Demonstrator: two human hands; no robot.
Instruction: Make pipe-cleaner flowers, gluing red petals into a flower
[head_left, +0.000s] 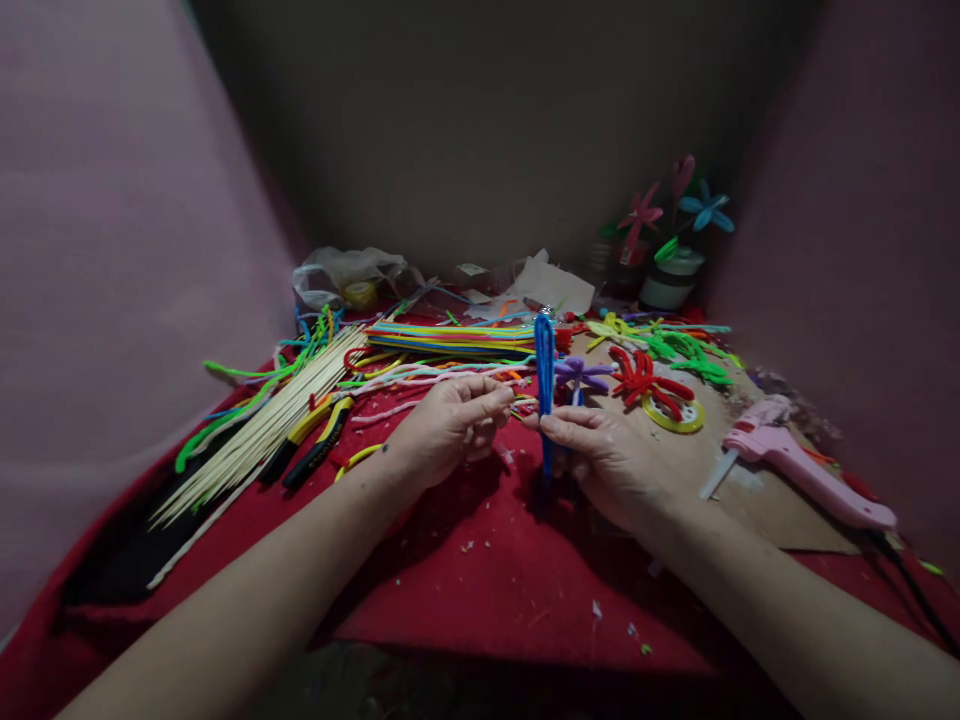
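Blue pipe cleaners, folded into long narrow loops, stand upright between the thumb and fingers of my right hand. Just to their left is my left hand, its thumb and fingertips pinched together; whatever may be in that pinch is too small to make out. The two hands are a short gap apart above the red cloth. Behind the right hand lies a purple pipe-cleaner flower, partly covered by the blue loops.
Wooden skewers and yellow-black pliers lie left. Coloured pipe cleaners are stacked behind. Rightward, a red pipe-cleaner flower and pink glue gun rest on cardboard. A flower pot stands at the back.
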